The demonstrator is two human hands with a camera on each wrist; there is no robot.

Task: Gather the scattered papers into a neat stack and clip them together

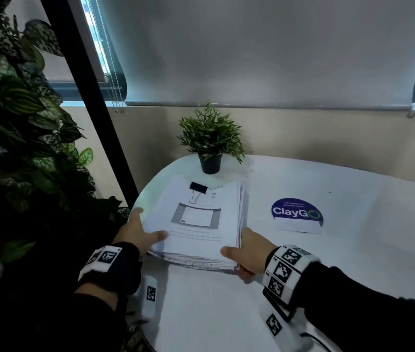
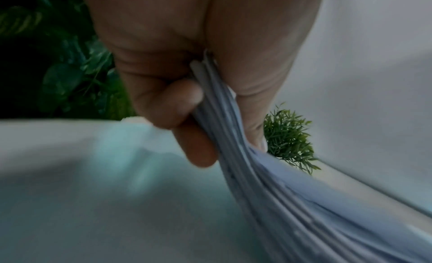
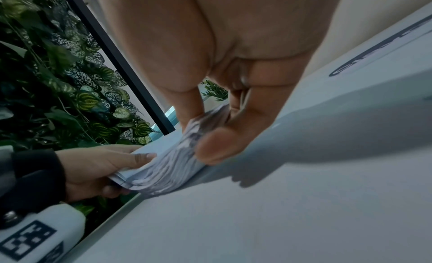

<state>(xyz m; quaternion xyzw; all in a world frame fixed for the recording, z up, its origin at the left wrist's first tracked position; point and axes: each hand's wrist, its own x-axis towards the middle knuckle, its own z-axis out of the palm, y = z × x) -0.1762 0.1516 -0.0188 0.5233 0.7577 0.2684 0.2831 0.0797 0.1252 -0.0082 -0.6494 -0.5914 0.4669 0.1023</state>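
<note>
The left hand [image 1: 135, 231] grasps the near left corner of the paper stack [image 1: 196, 222], thumb on top and fingers [image 2: 187, 126] curled beneath. The stack lies between the hands on the white surface [image 1: 214, 313], a black binder clip [image 1: 198, 187] at its far edge. The right hand [image 1: 248, 251] grasps the near right corner, thumb over the top sheet. A potted plant [image 1: 210, 141] stands just beyond.

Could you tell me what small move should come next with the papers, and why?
Probably tap the stack square on the table. The left hand and right hand each grip a near corner, yet the sheet edges are fanned unevenly. The clip sits at the far edge; whether it already bites the sheets is unclear.
</note>
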